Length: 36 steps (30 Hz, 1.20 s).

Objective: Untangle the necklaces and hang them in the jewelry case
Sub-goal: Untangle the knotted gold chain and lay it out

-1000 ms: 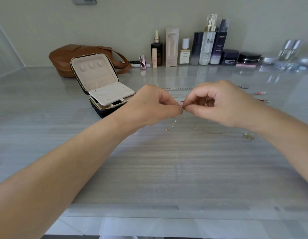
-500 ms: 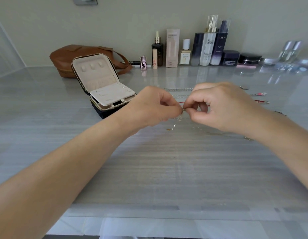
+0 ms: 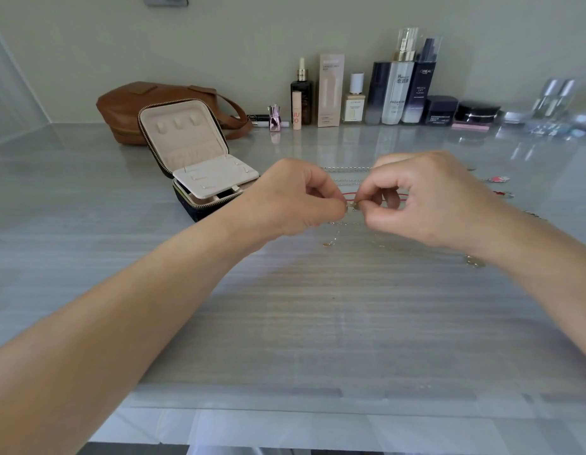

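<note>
Pinched from both sides by left hand (image 3: 295,198) and right hand (image 3: 426,198), fingertips almost meeting just above the table (image 3: 285,323): fine gold necklace (image 3: 352,205), probably at its clasp (too small to confirm). Slack trailing down onto the table below. Standing open just beside the left hand: jewelry case (image 3: 199,159), no necklace hung in its lid yet.

Avoid pulling the 2 hands apart sharply; likely to tighten a knot or snap a link. Keep slack away from silver chains (image 3: 347,169) and red cord (image 3: 349,193) behind; likely to snag again.
</note>
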Tool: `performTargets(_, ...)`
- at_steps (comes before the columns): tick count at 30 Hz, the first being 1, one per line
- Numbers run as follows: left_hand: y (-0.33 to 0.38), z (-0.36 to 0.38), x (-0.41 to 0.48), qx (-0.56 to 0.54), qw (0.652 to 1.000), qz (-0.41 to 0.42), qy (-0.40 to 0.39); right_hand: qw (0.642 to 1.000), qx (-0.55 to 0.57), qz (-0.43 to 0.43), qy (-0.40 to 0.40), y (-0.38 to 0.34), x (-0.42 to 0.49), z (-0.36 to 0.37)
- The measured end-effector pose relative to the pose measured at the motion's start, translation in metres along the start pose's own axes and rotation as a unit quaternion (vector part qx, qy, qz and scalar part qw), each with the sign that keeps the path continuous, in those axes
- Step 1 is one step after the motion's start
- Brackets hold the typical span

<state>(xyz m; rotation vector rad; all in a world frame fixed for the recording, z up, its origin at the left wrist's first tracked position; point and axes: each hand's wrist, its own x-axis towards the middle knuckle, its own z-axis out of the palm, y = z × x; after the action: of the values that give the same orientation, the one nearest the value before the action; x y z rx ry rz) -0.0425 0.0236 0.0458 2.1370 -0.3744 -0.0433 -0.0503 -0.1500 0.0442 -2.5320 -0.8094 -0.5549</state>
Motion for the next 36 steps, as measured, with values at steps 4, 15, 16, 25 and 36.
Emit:
performTargets(4, 0.0003, 0.0, -0.001, 0.0, 1.0, 0.009, 0.004, 0.999, 0.041, 0.021, -0.015, 0.0005, 0.0008, -0.0006)
performTargets(15, 0.0022, 0.0026, -0.0057, 0.03, 0.998, 0.058, 0.017, 0.994, 0.082, 0.057, -0.034, 0.0034, 0.0012, -0.0004)
performTargets(16, 0.0021, 0.0027, -0.0057, 0.031, 0.997, 0.061, 0.02, 0.994, 0.082, 0.058, -0.034, 0.0033, 0.0012, -0.0002)
performTargets(25, 0.0011, 0.0021, -0.0048, 0.028, 0.995, 0.088, 0.035, 0.994, 0.084, 0.055, -0.035, 0.0039, 0.0015, 0.0007)
performTargets(36, 0.0006, 0.0024, -0.0036, 0.031, 0.996, 0.08, 0.025, 0.999, 0.024, -0.019, 0.041, 0.0044, 0.0026, 0.0021)
